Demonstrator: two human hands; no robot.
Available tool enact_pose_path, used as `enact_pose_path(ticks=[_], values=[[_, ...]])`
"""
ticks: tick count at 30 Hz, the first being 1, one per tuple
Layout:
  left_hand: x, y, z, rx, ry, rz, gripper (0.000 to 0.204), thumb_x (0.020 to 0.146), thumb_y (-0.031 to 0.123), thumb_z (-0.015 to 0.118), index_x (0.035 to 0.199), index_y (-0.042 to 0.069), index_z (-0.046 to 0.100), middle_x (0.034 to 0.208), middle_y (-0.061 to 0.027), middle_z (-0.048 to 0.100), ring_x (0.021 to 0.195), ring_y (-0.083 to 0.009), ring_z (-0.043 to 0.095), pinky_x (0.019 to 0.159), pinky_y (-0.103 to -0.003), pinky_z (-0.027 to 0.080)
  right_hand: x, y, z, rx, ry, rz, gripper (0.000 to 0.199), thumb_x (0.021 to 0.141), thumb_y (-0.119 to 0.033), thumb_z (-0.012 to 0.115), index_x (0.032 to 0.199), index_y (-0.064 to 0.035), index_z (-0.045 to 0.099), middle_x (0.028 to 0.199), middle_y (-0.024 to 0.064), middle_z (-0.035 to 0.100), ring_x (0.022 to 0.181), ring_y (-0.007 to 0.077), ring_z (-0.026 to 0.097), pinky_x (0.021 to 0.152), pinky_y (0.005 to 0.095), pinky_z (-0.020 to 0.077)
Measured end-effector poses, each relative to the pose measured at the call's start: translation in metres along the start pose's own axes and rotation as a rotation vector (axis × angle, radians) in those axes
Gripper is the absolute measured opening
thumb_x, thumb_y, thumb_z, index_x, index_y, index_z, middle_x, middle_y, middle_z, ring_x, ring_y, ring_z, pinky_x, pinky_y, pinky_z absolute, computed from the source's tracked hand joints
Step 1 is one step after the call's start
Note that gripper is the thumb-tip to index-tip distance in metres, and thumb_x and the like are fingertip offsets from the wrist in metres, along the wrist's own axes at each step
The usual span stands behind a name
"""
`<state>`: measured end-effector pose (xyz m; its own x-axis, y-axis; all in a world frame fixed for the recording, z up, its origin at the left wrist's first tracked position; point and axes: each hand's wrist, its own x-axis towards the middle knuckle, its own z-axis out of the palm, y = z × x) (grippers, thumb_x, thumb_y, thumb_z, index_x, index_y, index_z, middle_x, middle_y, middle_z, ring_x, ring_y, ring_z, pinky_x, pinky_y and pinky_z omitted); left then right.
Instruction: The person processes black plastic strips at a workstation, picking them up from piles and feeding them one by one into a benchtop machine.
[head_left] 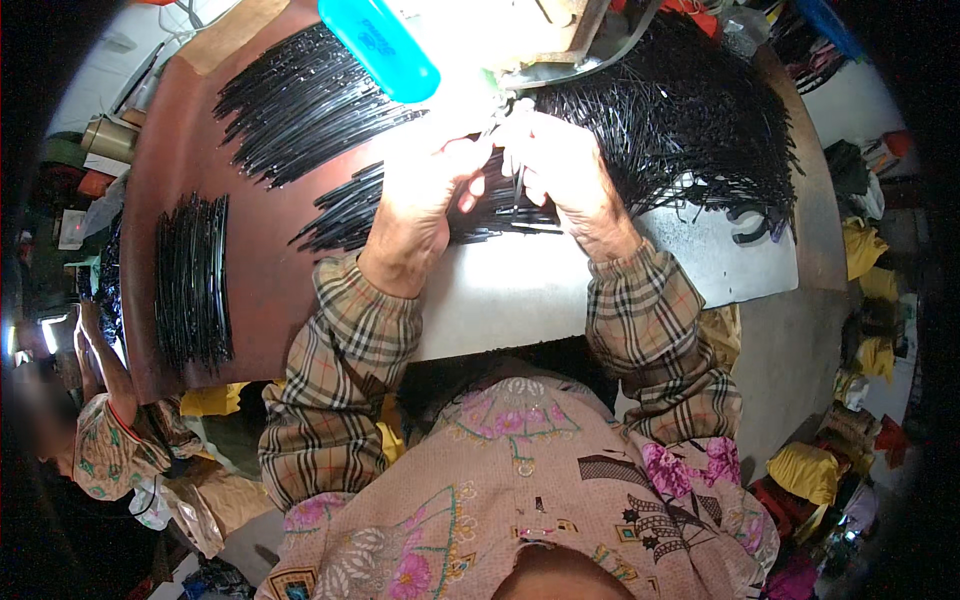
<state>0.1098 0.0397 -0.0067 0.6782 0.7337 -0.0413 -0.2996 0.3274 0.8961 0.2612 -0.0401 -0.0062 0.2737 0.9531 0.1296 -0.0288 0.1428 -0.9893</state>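
At the machine's lower end, under a glaring light, my left hand and my right hand meet with fingertips nearly touching. My right fingers are pinched on a thin black strip, whose end hangs down between the hands. My left fingers are closed too, but the glare hides what is in them. Just beyond the hands stands a pale machine with a bright blue cover. Loose black strips lie under and beside my left wrist.
A large pile of black strips covers the table's right; another bunch lies far left, and a neat bundle near the left edge. A dark curved piece rests on the white board. Another person works at left.
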Motion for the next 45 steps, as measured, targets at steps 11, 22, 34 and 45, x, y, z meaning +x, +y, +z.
enact_pose_path(ticks=[11, 22, 34, 45], values=[[0.012, -0.001, 0.002, 0.004, 0.038, 0.1, 0.028, 0.085, 0.007, 0.063, 0.11, -0.006, 0.061, 0.085, -0.0061, 0.063, 0.064, -0.0116, 0.055, 0.052, -0.022, 0.041, 0.022, 0.009, -0.01, 0.129, -0.082, -0.039, 0.016, 0.09, -0.018, 0.056, 0.09, -0.004, 0.065, 0.069, -0.0043, 0.054, 0.053, 0.0019, 0.044, 0.046, 0.0177, 0.0349], [0.012, 0.001, 0.012, 0.347, 0.099, 0.193, 0.018, 0.088, 0.014, 0.062, 0.093, -0.004, 0.061, 0.072, -0.0048, 0.06, 0.058, -0.0097, 0.054, 0.052, -0.022, 0.044, 0.026, 0.014, -0.015, 0.131, -0.066, -0.003, 0.018, 0.09, -0.021, 0.056, 0.091, -0.0049, 0.064, 0.067, -0.0058, 0.054, 0.053, 0.0025, 0.044, 0.046, 0.0183, 0.0345], [0.029, -0.006, 0.006, 1.371, 0.288, 0.655, 0.016, 0.081, 0.005, 0.063, 0.096, 0.001, 0.068, 0.063, -0.0049, 0.062, 0.053, -0.0097, 0.055, 0.053, -0.022, 0.044, 0.032, 0.015, -0.022, 0.121, -0.097, 0.025, 0.017, 0.09, -0.023, 0.057, 0.084, -0.007, 0.06, 0.064, -0.0062, 0.051, 0.048, 0.0016, 0.044, 0.041, 0.0173, 0.0335], [0.019, 0.004, 0.003, 1.229, 0.093, 0.747, 0.023, 0.074, -0.002, 0.058, 0.096, 0.0, 0.065, 0.08, -0.0143, 0.062, 0.072, -0.0266, 0.06, 0.072, -0.031, 0.048, 0.028, 0.015, -0.017, 0.182, -0.124, 0.039, 0.025, 0.087, -0.024, 0.06, 0.098, -0.0018, 0.063, 0.065, -0.0046, 0.053, 0.047, -0.0004, 0.043, 0.039, 0.0147, 0.0304]])
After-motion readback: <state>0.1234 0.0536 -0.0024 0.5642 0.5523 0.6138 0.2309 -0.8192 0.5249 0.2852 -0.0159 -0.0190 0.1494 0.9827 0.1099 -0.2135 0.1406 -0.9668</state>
